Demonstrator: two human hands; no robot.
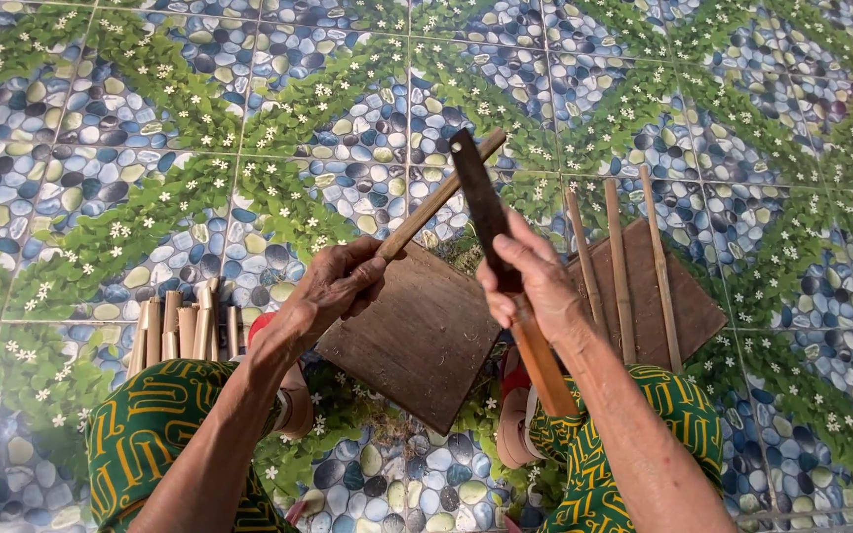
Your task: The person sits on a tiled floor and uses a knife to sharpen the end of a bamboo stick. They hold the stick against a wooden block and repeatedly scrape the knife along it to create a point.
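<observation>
tiled floor [150, 118] | wooden boards [417, 341] | cut bamboo pieces [180, 331] left | bamboo sticks [619, 266] on right board

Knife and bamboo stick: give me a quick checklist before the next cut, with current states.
1. Right hand gripping knife by its handle: ok.
2. Left hand holding bamboo stick: ok.
3. Left fingers away from the blade: ok, they sit low on the stick.
4. Blade edge set on the stick: cannot tell; they cross in view.
5. Wooden board under the work: ok, lying flat on the floor.
6. More sticks at hand: ok, three strips on the right, cut pieces on the left.
</observation>
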